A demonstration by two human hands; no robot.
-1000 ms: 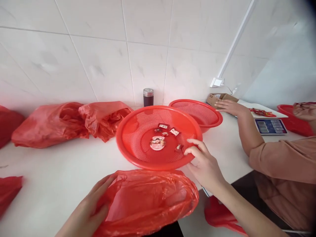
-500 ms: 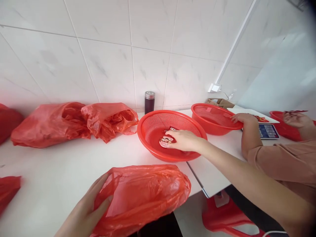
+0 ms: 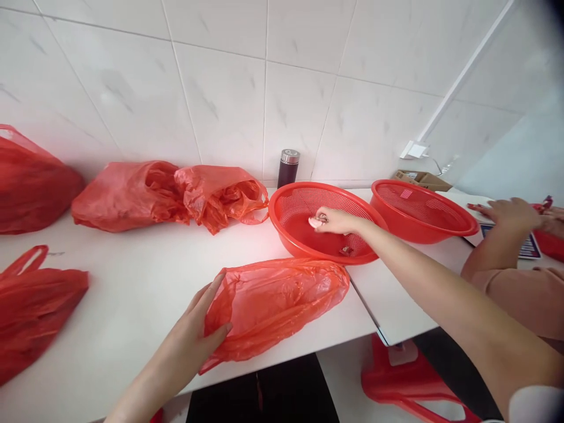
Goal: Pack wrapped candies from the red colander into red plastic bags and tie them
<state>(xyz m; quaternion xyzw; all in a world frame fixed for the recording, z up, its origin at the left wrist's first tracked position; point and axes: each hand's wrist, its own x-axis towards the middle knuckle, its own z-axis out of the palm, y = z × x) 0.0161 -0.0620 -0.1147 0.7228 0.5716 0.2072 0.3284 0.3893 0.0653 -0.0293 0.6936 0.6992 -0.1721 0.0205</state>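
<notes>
the left hand (image 3: 196,335) lies low on the white table top (image 3: 132,294), w/ the arm coming up from the bottom edge. its fingers stretch out flat over the open end of the thin red plastic bag (image 3: 282,299) & the thumb presses in from below, so the bag's edge is pinched tight between thumb & fingers. the bag lies on its side near the front edge of the table, just in front of the round red plastic mesh basket (image 3: 299,205).

the right arm reaches far out from the bottom right corner, nearly straight, & goes over the basket rim. the right hand (image 3: 339,222) is inside the basket, palm down, fingers curled together on a small pale round piece (image 3: 314,222). only part of the piece shows. a tiny dark bit (image 3: 346,251) lies on the basket floor near the front wall.

a 2nd red mesh basket (image 3: 423,205) sits just beside the 1st, on the right. a dark metal flask w/ a silver cap (image 3: 288,167) stands upright at the tiled wall, behind the 1st basket. crumpled red bags (image 3: 167,194) lie at the back left. far right, another person's hand (image 3: 506,212) is spread flat, palm down. a red plastic stool (image 3: 405,382) is under the table.
</notes>
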